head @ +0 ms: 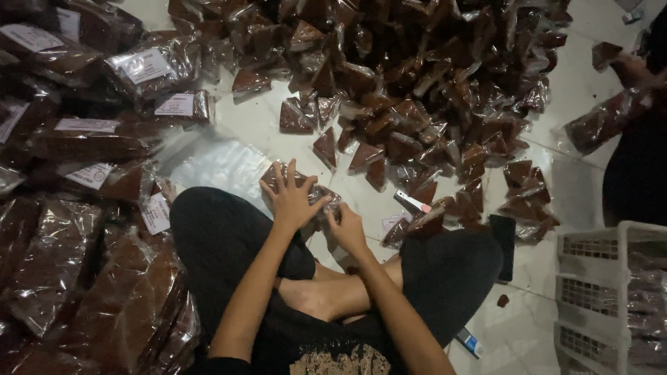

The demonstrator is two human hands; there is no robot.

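I sit cross-legged on a white tiled floor. My left hand (290, 198) lies spread, palm down, on a clear plastic bag (324, 196) filled with small brown triangular packets in front of my knees. My right hand (345, 228) grips the right end of that same bag, fingers curled. A big heap of small brown triangular packets (417, 83) covers the floor beyond the bag.
Filled, labelled bags (90, 139) are stacked along the left. Empty clear bags (222, 161) lie by my left knee. A dark phone (502, 244) lies at the right knee, a white plastic crate (611, 292) at the right. Another person's arm (625, 76) holds a bag at far right.
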